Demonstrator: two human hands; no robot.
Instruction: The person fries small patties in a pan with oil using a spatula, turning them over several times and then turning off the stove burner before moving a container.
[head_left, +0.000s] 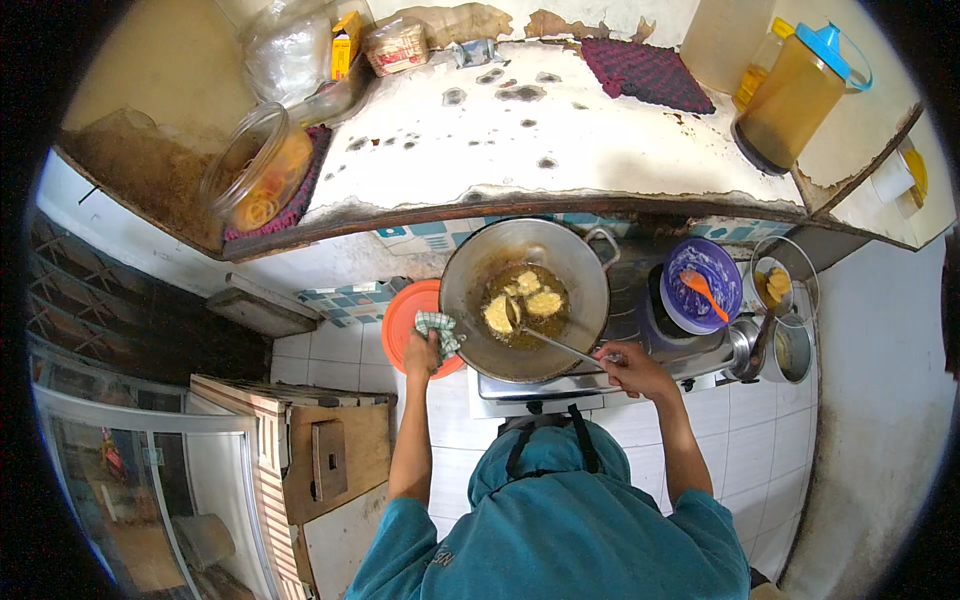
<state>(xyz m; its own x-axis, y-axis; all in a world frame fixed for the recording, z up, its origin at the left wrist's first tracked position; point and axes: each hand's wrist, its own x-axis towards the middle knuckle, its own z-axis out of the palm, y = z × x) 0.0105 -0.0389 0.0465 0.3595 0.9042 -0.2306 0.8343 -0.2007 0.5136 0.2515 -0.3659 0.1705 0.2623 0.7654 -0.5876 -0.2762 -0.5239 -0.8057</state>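
Observation:
A large metal wok sits on the gas stove, with oil and several pale yellow fritters in it. My right hand is closed around the handle of a metal ladle, whose head lies in the oil against the left fritter. My left hand grips a green and white checked cloth at the wok's left rim; the cloth hides whether a wok handle is under it. An orange plastic basin stands behind that hand, left of the wok.
Right of the wok stand a purple bowl with an orange spoon, a glass bowl and metal pots. A ledge above holds a clear jar and a blue-lidded pitcher. A wooden cabinet stands lower left.

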